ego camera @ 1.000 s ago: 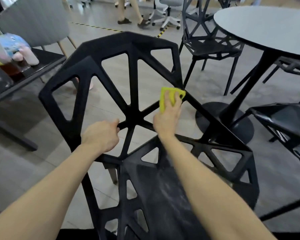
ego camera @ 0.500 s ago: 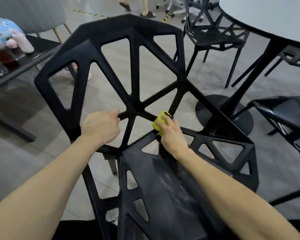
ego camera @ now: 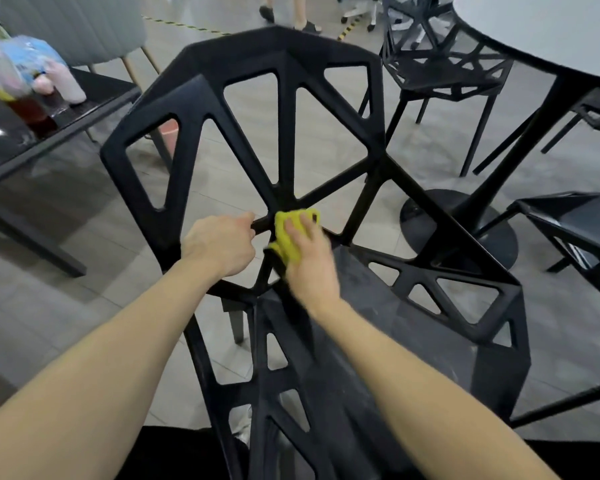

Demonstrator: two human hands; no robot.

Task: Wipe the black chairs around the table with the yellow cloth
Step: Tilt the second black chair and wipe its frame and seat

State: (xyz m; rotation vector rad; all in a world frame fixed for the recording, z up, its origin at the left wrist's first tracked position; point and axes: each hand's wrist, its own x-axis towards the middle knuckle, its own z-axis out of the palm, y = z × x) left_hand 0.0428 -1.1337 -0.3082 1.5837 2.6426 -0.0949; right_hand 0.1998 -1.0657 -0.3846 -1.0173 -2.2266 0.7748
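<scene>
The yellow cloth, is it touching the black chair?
Touching. The head view shows the right hand pressing the yellow cloth flat onto the black chair where its struts meet.

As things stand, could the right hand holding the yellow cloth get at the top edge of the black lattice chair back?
Probably yes: right hand and yellow cloth sit at the backrest hub; nothing blocks the top edge.

Matt, dusty hard-plastic black chair (ego camera: 284,57); soft, nubby yellow cloth (ego camera: 290,239); smooth table (ego camera: 548,32) top.
</scene>
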